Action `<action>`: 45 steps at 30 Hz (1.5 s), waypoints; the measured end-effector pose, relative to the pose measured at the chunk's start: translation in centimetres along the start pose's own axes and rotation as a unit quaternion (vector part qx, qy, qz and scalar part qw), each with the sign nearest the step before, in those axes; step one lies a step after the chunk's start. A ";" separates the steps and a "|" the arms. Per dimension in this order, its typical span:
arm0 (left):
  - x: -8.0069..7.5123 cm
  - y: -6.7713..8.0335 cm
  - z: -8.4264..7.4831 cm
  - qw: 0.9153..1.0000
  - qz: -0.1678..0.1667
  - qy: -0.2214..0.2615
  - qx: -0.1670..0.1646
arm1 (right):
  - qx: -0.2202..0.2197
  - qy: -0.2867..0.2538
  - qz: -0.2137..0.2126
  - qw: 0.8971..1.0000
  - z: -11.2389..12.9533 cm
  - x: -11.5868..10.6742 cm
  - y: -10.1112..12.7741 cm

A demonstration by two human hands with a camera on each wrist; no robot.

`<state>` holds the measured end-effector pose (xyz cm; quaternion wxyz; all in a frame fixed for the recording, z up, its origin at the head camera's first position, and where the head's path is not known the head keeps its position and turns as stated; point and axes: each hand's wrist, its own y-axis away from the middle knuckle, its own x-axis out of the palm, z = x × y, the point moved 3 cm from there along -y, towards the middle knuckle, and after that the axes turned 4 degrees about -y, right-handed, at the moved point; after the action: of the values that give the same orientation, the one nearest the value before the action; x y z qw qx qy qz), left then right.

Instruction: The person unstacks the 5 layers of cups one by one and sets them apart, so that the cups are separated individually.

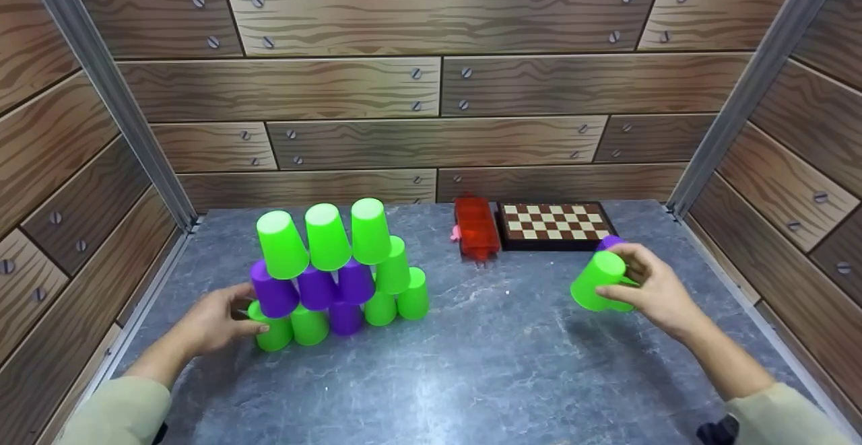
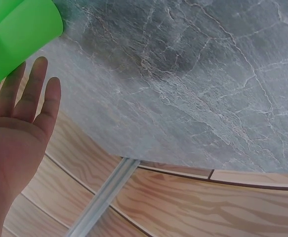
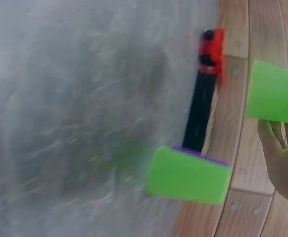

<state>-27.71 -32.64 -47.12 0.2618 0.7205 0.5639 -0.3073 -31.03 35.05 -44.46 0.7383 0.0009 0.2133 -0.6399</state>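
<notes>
The right hand (image 1: 650,287) held a green cup (image 1: 599,282) tipped on its side, fingers curled round it, well right of the cup pyramid (image 1: 337,270). The left hand (image 1: 215,320), fingers straight and together, touched the pyramid's near-left bottom cup (image 1: 273,332). I counted nine green and five purple stacked cups.

Cup stack (image 1: 333,270) left; chessboard (image 1: 554,224) far right, tray (image 1: 476,228) just beside it.
</notes>
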 end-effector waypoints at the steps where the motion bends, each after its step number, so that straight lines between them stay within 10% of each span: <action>1: 0.0 0.0 0.0 1.000 0.001 0.001 0.000 | 0.004 -0.003 0.000 1.000 -0.4 -0.3 0.3; 20: -0.2 -0.1 -0.2 1.000 -0.002 0.000 0.008 | 0.045 0.047 -0.018 0.998 -5.8 -5.5 3.8; 45: 0.0 -0.1 0.0 1.000 -0.001 -0.010 -0.004 | 0.071 0.047 -0.016 0.996 -8.5 -6.2 4.6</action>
<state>-27.80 -32.62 -47.09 0.2702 0.7156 0.5631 -0.3128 -29.87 44.14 -51.50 0.7153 0.0806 0.2019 -0.6641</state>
